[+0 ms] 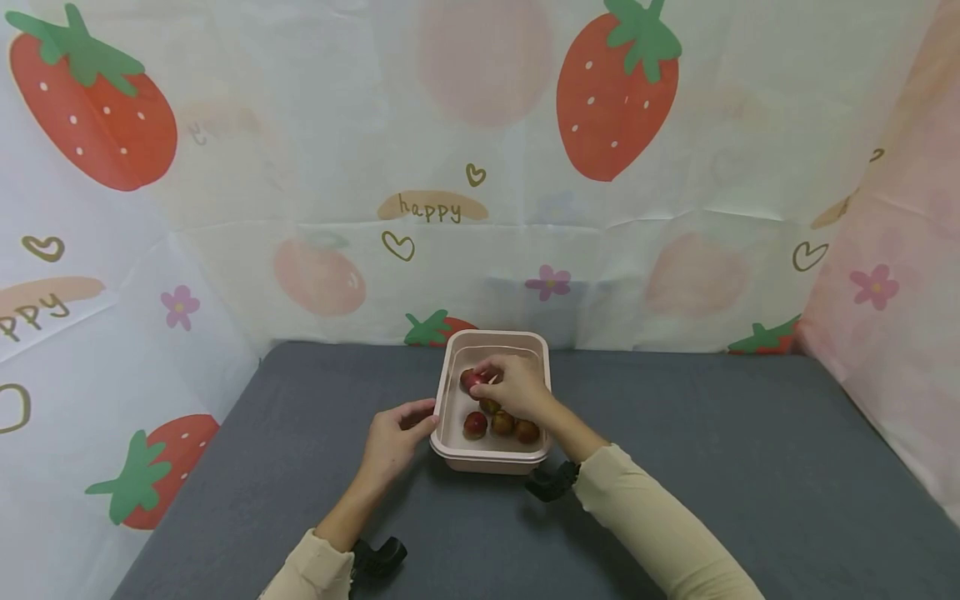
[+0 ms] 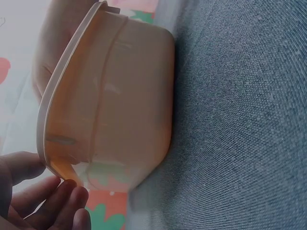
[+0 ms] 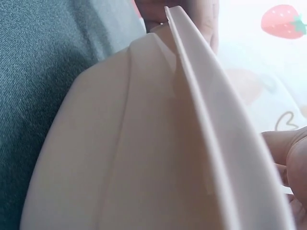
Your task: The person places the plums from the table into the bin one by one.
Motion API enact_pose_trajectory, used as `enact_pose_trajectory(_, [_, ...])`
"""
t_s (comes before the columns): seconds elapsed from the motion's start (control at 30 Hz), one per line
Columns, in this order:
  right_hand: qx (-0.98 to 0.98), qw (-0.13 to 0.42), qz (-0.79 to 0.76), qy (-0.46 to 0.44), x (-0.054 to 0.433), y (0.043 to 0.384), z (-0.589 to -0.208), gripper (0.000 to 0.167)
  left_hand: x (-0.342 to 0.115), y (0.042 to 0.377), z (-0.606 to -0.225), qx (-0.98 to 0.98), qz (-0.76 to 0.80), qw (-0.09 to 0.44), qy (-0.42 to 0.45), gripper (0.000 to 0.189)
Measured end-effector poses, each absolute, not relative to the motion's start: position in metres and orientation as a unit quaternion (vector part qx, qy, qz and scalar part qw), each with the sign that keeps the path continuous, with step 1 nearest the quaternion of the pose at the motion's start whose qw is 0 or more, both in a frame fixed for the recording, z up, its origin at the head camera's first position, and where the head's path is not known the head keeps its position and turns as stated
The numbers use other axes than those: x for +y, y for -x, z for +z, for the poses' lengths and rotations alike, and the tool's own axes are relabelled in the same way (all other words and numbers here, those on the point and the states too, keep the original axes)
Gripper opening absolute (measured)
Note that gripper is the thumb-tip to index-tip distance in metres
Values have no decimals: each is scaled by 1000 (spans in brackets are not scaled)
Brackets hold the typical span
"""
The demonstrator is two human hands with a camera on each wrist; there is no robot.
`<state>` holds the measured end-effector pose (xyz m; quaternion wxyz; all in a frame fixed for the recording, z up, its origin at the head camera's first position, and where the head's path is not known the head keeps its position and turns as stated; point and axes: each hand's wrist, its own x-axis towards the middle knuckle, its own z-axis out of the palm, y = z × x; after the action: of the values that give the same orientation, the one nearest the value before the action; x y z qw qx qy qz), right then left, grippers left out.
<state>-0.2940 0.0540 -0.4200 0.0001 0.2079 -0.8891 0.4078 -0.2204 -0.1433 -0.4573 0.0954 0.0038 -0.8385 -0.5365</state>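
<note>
A pale pink plastic box [image 1: 491, 457] stands at the far middle of the table. With thumb above and fingers under the lip, my left hand [image 1: 390, 437] holds the box's left rim; the left wrist view shows these fingers [image 2: 36, 201] at the box corner. Inside the box, my right hand [image 1: 517, 387] pinches a small round red fruit [image 1: 470, 380] between thumb and fingertips. Several more small fruits, a red one [image 1: 475, 425] and brownish ones [image 1: 502, 423], lie on the box floor nearer to me. In the right wrist view the box wall [image 3: 144, 124] hides the fruits.
Dark grey cloth [image 1: 712, 467] covers the table. A white curtain [image 1: 337, 150] printed with strawberries hangs right behind the box and along both sides. Black wrist mounts [image 1: 551, 482] are strapped to both forearms, the right one close to the box's near corner.
</note>
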Motion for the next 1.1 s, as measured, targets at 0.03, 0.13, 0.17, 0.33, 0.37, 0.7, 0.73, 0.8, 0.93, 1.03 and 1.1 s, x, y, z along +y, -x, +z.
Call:
enact_pose_trajectory(0.03, [-889, -5, 408, -206, 53, 294, -420, 25, -143, 220, -457, -839, -535, 96, -4, 29])
enact_pose_trajectory(0.13, [-895, -16, 402, -194, 49, 294, -421, 24, -144, 220, -458, -840, -534, 97, -3, 29])
enact_pose_trajectory(0.17, [-896, -20, 402, -190, 48, 294, -421, 24, -144, 220, -458, -840, -534, 97, -4, 29])
enact_pose_trajectory(0.33, [-899, -37, 399, -177, 45, 294, -424, 23, -144, 221, -459, -838, -538, 92, -7, 29])
enact_pose_trajectory(0.37, [-898, -40, 401, -174, 44, 295, -425, 22, -144, 221, -460, -838, -538, 92, -7, 29])
enact_pose_trajectory(0.7, [-893, -48, 410, -178, 38, 298, -431, 21, -144, 221, -462, -836, -541, 93, 1, 29])
enact_pose_trajectory(0.73, [-893, -49, 411, -177, 37, 298, -431, 21, -144, 221, -462, -837, -540, 92, 2, 29])
enact_pose_trajectory(0.8, [-893, -50, 412, -174, 36, 298, -431, 22, -144, 221, -462, -836, -540, 92, 2, 29])
enact_pose_trajectory(0.93, [-895, -51, 409, -172, 36, 297, -430, 26, -144, 221, -461, -835, -543, 88, -3, 30])
enact_pose_trajectory(1.03, [-893, -50, 410, -178, 38, 297, -430, 28, -144, 222, -460, -832, -548, 86, -7, 30])
enact_pose_trajectory(1.1, [-890, -49, 415, -182, 39, 297, -429, 28, -145, 222, -460, -830, -550, 86, -7, 30])
